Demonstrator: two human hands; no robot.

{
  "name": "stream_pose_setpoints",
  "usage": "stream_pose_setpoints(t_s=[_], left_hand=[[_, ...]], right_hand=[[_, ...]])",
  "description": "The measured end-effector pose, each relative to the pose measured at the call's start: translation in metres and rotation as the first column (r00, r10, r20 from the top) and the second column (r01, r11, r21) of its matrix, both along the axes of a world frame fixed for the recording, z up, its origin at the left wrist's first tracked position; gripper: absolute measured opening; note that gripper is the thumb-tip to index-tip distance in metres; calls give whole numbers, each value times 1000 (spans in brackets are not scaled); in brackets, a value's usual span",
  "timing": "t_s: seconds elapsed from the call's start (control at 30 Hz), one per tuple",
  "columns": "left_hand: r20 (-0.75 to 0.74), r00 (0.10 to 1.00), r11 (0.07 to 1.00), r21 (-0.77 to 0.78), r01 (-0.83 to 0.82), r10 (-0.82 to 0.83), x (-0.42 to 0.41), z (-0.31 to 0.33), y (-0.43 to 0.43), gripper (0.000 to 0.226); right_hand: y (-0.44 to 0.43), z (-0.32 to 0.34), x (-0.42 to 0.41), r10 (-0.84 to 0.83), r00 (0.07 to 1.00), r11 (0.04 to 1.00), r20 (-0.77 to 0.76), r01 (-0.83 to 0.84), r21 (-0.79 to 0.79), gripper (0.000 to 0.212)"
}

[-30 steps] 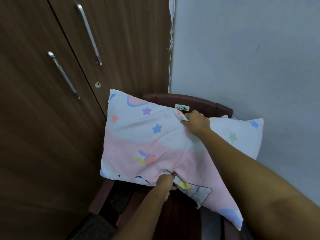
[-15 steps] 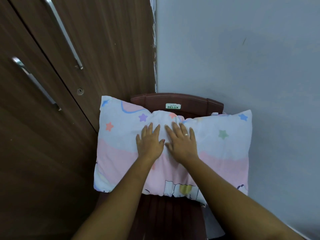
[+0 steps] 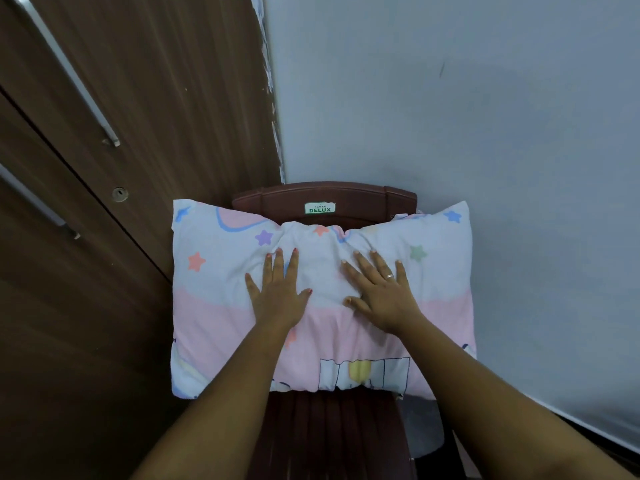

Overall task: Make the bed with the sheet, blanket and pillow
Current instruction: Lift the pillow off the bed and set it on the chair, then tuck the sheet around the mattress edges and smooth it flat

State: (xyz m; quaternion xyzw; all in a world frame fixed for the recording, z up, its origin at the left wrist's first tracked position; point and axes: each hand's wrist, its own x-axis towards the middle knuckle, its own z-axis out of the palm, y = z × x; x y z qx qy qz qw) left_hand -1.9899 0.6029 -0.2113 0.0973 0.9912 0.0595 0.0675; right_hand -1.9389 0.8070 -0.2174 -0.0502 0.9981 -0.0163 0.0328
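Observation:
A pillow (image 3: 214,306) in a white and pink case with coloured stars lies across the seat of a dark red plastic chair (image 3: 325,199). My left hand (image 3: 277,292) rests flat on the pillow's middle, fingers spread. A little to the right, my right hand (image 3: 379,292), wearing a ring, also lies flat on it with fingers apart. Neither hand grips the fabric. No sheet, blanket or bed is in view.
A brown wooden wardrobe (image 3: 104,271) with metal handles stands close on the left. A pale blue wall (image 3: 485,116) rises behind and to the right. The chair sits in the corner between them, its back bearing a DELUX label (image 3: 320,208).
A second ago both hands pinched the pillow's edges while it was tilted. It now lies flat on the chair. My flat hands have slid apart since half a second ago.

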Motion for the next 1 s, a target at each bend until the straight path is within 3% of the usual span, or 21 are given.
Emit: stream_pose_setpoints(t_s=[0.07, 0.2, 0.53, 0.73, 1.0], left_hand=[[-75, 995, 998, 32, 61, -58, 12, -4, 8, 73], [-104, 963, 969, 3, 248, -247, 32, -10, 28, 70], [-51, 824, 825, -66, 561, -564, 90, 4, 130, 71], [45, 700, 688, -149, 710, -713, 144, 19, 184, 69], [146, 513, 501, -113, 858, -846, 287, 18, 286, 68]], right_hand=[[11, -2, 14, -66, 994, 998, -82, 66, 1, 70], [33, -8, 36, -164, 983, 986, 81, 161, 45, 75], [70, 5, 113, -375, 917, 921, 134, 385, -59, 78], [137, 9, 203, -626, 763, 768, 162, 639, -45, 82], [194, 7, 376, -785, 587, 575, 199, 809, -119, 82]])
